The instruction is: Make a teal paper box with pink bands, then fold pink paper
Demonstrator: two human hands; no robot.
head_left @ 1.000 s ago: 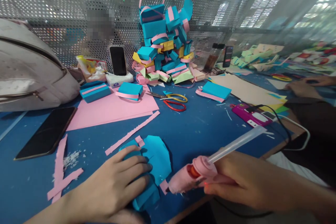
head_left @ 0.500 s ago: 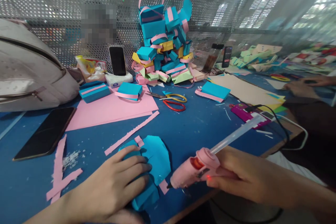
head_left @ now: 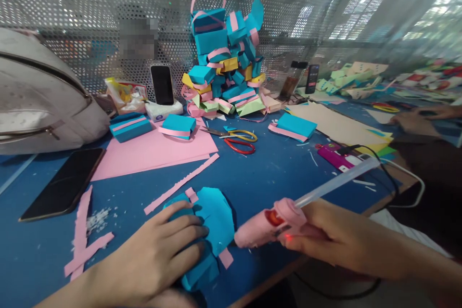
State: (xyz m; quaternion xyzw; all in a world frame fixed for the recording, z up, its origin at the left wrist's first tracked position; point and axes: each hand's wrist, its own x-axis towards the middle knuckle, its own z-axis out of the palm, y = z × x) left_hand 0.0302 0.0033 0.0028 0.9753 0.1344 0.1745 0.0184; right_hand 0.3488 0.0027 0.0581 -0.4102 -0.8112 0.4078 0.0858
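My left hand (head_left: pixel 164 250) is closed over a blue folded-paper box (head_left: pixel 200 264), its fingers across the top and the thumb low at the near side. A rounded blue paper flap (head_left: pixel 218 219) spreads out to the right of those fingers. From under the flap sticks a short pink paper strip (head_left: pixel 226 258). My right hand (head_left: pixel 332 233) grips a pink hot glue gun (head_left: pixel 258 228) by its handle, a red light glowing on it. A long clear glue stick (head_left: pixel 335 182) juts from the gun's back. The nozzle points left, just beside the flap.
Scissors (head_left: pixel 240 142) lie mid-table near pink paper sheets (head_left: pixel 144 154) bearing small blue paper boxes. Behind rises a tall stack of paper boxes (head_left: pixel 212 41). A phone (head_left: pixel 63 183) and backpack (head_left: pixel 39 96) are left; a purple device (head_left: pixel 334 154) with cables is right. Another person's hands (head_left: pixel 415 118) show far right.
The glue gun in my right hand has moved up and slightly right, its nozzle away from the pink strip. My left hand and the blue box stay almost in place.
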